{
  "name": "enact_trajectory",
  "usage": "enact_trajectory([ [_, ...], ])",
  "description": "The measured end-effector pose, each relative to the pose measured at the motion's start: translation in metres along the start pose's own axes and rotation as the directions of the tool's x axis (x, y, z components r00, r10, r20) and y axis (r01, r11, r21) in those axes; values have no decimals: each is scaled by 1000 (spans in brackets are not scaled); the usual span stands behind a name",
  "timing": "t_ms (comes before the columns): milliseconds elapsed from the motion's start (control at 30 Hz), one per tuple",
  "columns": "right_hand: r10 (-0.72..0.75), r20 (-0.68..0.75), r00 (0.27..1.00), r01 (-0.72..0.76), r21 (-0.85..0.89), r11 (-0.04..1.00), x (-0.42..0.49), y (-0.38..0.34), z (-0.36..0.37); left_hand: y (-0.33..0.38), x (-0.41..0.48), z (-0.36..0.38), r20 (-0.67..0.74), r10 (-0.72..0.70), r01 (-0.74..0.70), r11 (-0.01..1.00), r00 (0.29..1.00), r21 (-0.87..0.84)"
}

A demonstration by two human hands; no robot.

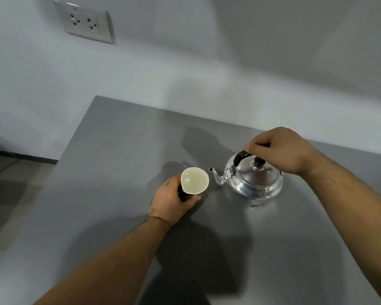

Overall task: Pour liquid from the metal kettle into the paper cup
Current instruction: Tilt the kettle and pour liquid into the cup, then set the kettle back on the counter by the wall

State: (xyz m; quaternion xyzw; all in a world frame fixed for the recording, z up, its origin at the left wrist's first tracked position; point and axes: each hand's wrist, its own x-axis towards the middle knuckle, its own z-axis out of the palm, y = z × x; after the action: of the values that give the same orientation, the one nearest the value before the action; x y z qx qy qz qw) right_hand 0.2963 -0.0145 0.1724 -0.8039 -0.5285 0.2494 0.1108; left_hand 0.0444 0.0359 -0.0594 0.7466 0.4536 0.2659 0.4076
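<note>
A shiny metal kettle (254,180) stands upright on the grey table (110,150), its small spout pointing left toward the paper cup (195,181). My right hand (279,149) is closed over the kettle's black handle, above the lid and its dark knob. The cup has a dark outer wall and a white inside, and pale liquid shows in it. My left hand (173,201) wraps around the cup's side from the left and below. Cup and spout tip are a short gap apart.
The table's left edge runs diagonally, with floor beyond it at the far left. A white wall rises behind the table, carrying a double power socket (85,22) at the upper left. Bare grey tabletop lies in front of and behind the two objects.
</note>
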Motion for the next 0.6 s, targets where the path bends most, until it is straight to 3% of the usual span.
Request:
enact_trajectory([
  [300,53,-264,963,15,250,968,63,24,-3,2,-2,-1,-1,-18,18,1000,1000,-14],
  [600,43,-288,957,33,252,967,117,35,4,3,-1,-3,28,8,-7,999,1000,-50],
])
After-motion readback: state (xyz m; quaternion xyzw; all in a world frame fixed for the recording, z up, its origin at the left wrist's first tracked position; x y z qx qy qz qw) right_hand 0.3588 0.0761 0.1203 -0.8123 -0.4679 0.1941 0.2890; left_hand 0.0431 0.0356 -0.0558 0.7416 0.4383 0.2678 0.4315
